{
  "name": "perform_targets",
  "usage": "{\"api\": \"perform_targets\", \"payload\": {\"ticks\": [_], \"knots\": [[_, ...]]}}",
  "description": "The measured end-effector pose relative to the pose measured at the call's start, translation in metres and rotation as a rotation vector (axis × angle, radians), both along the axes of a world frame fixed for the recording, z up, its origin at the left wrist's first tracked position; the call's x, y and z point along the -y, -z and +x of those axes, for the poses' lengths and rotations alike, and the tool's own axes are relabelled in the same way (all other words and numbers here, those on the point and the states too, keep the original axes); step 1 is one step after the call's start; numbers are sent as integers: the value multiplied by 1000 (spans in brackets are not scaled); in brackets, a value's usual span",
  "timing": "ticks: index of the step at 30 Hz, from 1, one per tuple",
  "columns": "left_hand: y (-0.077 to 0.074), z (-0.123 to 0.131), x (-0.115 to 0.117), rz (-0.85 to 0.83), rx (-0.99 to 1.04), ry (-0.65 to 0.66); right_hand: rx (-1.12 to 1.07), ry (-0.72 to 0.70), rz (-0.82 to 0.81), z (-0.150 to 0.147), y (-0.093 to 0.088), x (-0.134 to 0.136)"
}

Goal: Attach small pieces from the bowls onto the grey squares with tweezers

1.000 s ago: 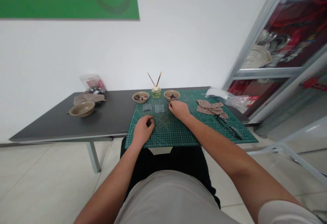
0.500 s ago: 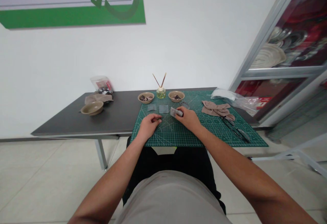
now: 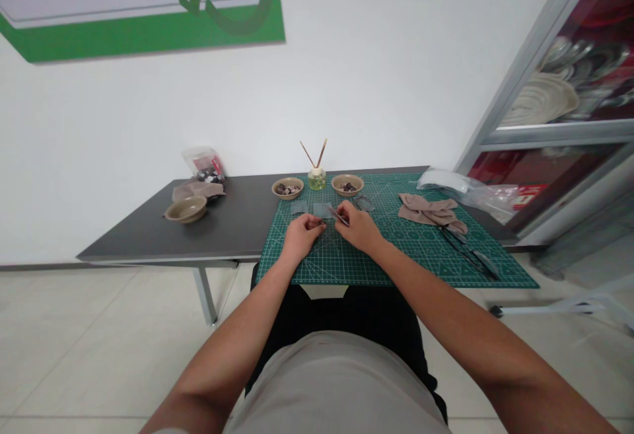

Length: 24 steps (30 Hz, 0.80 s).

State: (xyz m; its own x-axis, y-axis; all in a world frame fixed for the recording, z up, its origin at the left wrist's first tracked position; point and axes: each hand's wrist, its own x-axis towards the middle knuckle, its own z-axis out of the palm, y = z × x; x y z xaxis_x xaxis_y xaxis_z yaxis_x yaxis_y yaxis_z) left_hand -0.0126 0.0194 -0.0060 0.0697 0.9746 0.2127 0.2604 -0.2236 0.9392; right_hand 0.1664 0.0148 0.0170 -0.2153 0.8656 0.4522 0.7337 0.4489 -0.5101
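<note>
Over the green cutting mat [image 3: 341, 265], my left hand [image 3: 300, 236] pinches a small dark piece [image 3: 323, 222], too small to name. My right hand [image 3: 364, 228] is closed on a thin grey sheer piece, like a small mesh pouch [image 3: 343, 219], seen nearly edge-on just right of the left fingertips. Beyond the hands lie similar flat grey squares: one at the left [image 3: 299, 207], one in the middle [image 3: 321, 210] and one at the right [image 3: 363, 203]. Two beige bowls, a left one [image 3: 288, 195] and a right one [image 3: 347, 192], hold small dark and pale stone-like pieces.
A reed diffuser [image 3: 317, 180] with two sticks stands between the bowls. On the right lie a brown cloth [image 3: 428, 211], black-framed glasses [image 3: 468, 253] and a clear plastic bag [image 3: 465, 191]. Another bowl [image 3: 185, 211] and a filled plastic bag [image 3: 205, 168] are at the left.
My hands have come closer together. The grey piece in my right hand has turned from showing its face to nearly edge-on. The view has shifted slightly.
</note>
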Motion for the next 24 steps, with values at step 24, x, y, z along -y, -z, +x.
{"api": "perform_targets", "payload": {"ticks": [24], "knots": [[-6, -2, 10, 62, -104, -69, 213, -184, 95, -23, 19, 10]]}}
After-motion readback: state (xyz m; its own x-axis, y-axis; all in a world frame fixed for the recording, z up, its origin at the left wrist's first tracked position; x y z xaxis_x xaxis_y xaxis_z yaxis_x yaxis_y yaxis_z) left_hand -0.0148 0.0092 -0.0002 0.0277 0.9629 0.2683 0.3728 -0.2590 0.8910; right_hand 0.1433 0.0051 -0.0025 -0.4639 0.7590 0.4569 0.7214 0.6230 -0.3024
